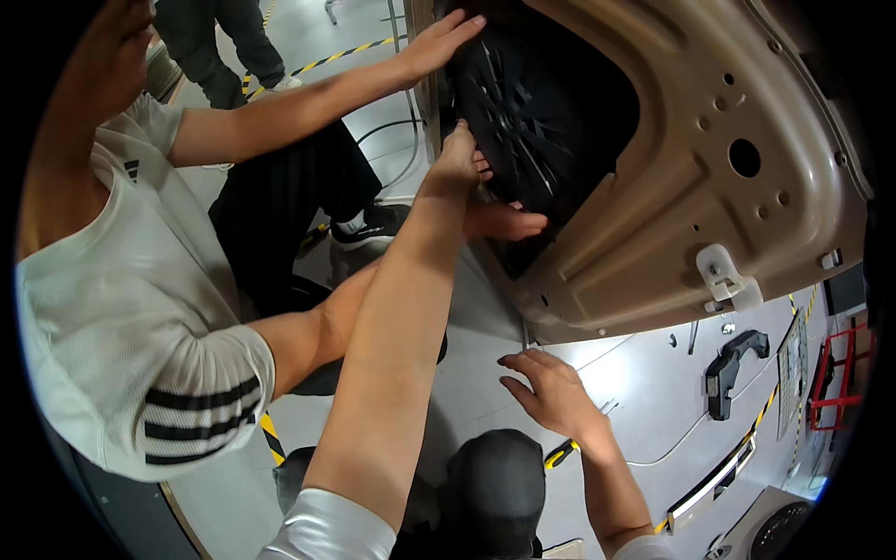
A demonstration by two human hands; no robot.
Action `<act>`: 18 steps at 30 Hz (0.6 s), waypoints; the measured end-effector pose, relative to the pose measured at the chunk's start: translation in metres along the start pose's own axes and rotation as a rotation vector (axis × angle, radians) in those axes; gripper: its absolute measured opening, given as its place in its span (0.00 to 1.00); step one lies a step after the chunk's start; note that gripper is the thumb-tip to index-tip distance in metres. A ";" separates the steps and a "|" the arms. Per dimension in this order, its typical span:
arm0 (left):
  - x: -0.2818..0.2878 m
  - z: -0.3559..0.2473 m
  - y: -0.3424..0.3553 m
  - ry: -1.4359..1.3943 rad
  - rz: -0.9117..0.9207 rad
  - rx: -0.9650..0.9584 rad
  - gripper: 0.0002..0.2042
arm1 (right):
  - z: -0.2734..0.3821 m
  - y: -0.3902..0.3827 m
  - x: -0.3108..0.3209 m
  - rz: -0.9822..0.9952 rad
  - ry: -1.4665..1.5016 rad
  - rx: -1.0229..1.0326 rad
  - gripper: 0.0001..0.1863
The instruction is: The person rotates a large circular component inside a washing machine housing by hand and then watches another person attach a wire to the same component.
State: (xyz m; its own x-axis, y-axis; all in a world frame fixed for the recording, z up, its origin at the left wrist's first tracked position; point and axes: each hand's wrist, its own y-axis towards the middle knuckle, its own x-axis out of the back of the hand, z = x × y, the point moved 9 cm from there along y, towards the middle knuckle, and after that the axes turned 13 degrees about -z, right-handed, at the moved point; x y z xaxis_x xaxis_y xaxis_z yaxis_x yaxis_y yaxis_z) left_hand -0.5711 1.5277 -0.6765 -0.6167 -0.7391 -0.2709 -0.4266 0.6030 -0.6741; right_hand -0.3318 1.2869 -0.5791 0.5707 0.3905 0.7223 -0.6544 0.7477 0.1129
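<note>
A black round part with radial ribs (513, 117) sits in the large opening of a brown painted metal panel (672, 205), which looks like a vehicle door. My left hand (459, 157) grips the part's near left edge, thumb up and fingers curled; the fingertips are partly hidden. Below the panel's lower edge is my right hand (551, 387), empty with thumb and fingers apart. Two hands of a co-worker touch the same part: one hand (443, 45) lies at its upper left edge, the other hand (509, 221) supports it from underneath, partly behind my wrist.
The co-worker in a white shirt (149, 308) crouches at left. A yellow-and-black-handled screwdriver (562, 455) is on the floor beside my right forearm. Farther right lie a black curved part (733, 371) and a silver trim piece (714, 485). A white clip (726, 275) sits on the panel.
</note>
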 end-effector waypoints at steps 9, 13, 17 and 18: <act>-0.027 0.005 0.026 -0.352 0.393 0.135 0.33 | 0.133 0.119 0.094 -0.907 -0.328 0.464 0.27; -0.028 0.010 0.015 -0.329 0.402 0.159 0.36 | 0.137 0.159 0.103 -1.024 -0.678 0.427 0.33; -0.025 0.007 -0.010 -0.328 0.382 0.151 0.36 | 0.128 0.176 0.116 -1.016 -0.771 0.209 0.32; -0.030 0.008 -0.013 -0.337 0.435 0.169 0.36 | 0.122 0.180 0.121 -0.996 -0.760 0.108 0.31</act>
State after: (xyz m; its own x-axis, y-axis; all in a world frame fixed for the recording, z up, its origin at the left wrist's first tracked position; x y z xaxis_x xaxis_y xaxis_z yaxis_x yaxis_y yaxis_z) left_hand -0.5420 1.5393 -0.6647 -0.4553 -0.5049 -0.7333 -0.0521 0.8373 -0.5442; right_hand -0.4408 1.4031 -0.3887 0.4334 -0.7512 0.4978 -0.1623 0.4783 0.8631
